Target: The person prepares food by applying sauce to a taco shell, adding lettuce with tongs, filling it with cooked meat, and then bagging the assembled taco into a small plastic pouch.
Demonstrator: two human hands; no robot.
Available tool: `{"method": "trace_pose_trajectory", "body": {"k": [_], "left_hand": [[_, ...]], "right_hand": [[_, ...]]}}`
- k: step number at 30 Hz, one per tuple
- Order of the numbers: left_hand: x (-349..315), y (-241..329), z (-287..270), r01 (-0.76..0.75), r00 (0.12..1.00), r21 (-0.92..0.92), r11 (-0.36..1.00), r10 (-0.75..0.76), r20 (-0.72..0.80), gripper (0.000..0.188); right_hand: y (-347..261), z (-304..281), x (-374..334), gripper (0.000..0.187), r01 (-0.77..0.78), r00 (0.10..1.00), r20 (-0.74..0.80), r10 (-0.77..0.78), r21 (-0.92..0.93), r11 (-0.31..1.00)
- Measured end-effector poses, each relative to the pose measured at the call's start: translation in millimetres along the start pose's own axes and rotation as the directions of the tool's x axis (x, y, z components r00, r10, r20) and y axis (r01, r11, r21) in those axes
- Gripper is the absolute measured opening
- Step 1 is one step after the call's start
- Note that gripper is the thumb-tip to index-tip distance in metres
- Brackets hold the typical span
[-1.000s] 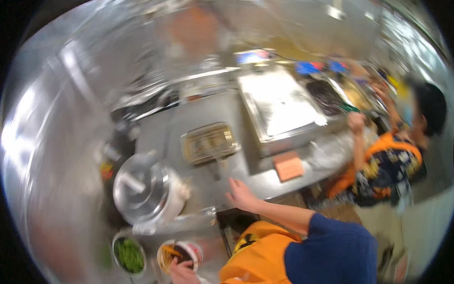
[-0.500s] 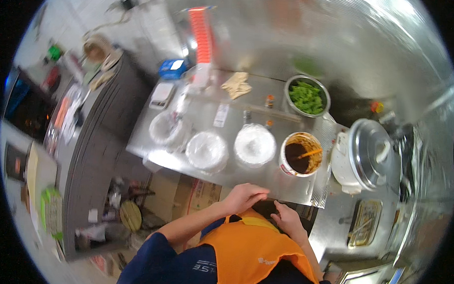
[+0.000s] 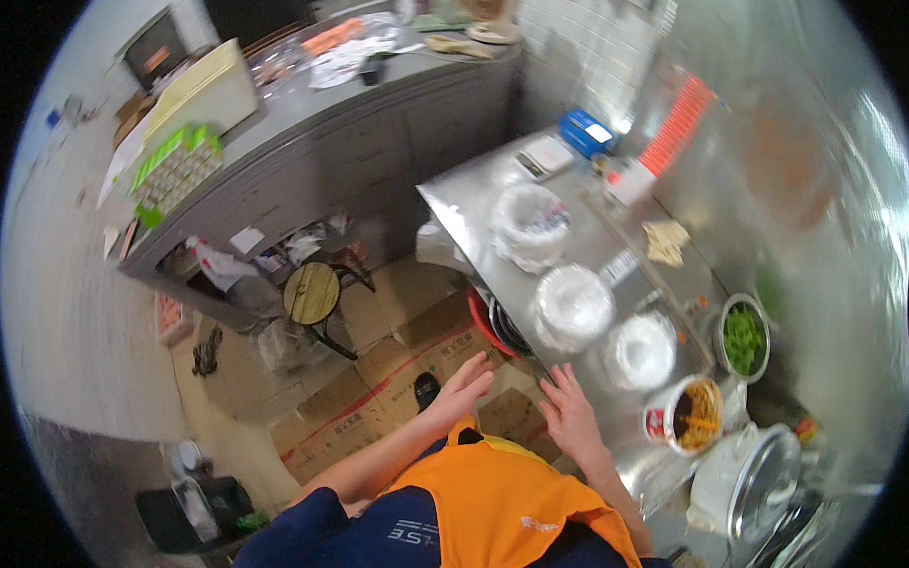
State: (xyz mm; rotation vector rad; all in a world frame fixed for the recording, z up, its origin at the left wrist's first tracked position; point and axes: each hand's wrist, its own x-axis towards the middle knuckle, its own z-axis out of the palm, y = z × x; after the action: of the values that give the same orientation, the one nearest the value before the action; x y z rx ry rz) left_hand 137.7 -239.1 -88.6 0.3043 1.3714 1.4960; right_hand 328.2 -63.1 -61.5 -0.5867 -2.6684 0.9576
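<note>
My left hand point(image 3: 461, 386) hovers in front of my orange apron, fingers stretched out and nothing in it. My right hand point(image 3: 572, 413) is likewise empty, its fingers extended close to the front edge of the steel table point(image 3: 458, 194). Nearest to it on the table is a bowl covered in clear plastic point(image 3: 574, 308). Another plastic-covered bowl point(image 3: 640, 351) stands to its right, and a third plastic-wrapped bowl point(image 3: 530, 227) farther back. Right of these is a white tub point(image 3: 657, 423) with dark sauce and an orange utensil.
A lidded white pot point(image 3: 723, 484) and a metal bowl of greens point(image 3: 743, 339) stand at the right. Farther back are a scale point(image 3: 545, 158), a blue box point(image 3: 586, 134) and a pale glove point(image 3: 665, 241). A round stool point(image 3: 312, 294) stands on the cardboard-covered floor point(image 3: 370, 401), before a grey counter point(image 3: 390, 132).
The view has swung left, so the table now lies to the right and more floor shows. My hands have gone from loosely curled fingers to stretched ones.
</note>
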Motion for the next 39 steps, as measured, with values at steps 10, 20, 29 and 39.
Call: {"method": "trace_pose_trajectory", "body": {"k": [10,20,29,39], "left_hand": [[14.5,126.4,-142.9,0.009,0.996,-0.779,0.627,0.061,0.061,0.075],[43.6,161.9,-339.3,-0.294,0.953,-0.742,0.602,0.129,-0.273,0.063],[88.5,252.3,-384.7,-0.332,0.903,-0.919,0.214,0.355,-0.244,0.104],[92.8,299.0,-440.4,-0.759,0.607,-0.65,-0.03,0.329,-0.724,0.086]], "right_hand": [[-164.7,135.9,217.3,0.064,0.746,0.665,0.12,-0.737,-0.064,0.663],[-223.0,203.6,359.2,0.049,0.56,0.816,0.121,-0.566,0.08,0.824],[-182.0,291.5,542.9,0.067,0.516,0.646,0.398,-0.651,0.401,0.757],[-267.3,275.1,691.9,0.074,-0.783,0.614,0.657,-0.437,0.575,-0.235]]}}
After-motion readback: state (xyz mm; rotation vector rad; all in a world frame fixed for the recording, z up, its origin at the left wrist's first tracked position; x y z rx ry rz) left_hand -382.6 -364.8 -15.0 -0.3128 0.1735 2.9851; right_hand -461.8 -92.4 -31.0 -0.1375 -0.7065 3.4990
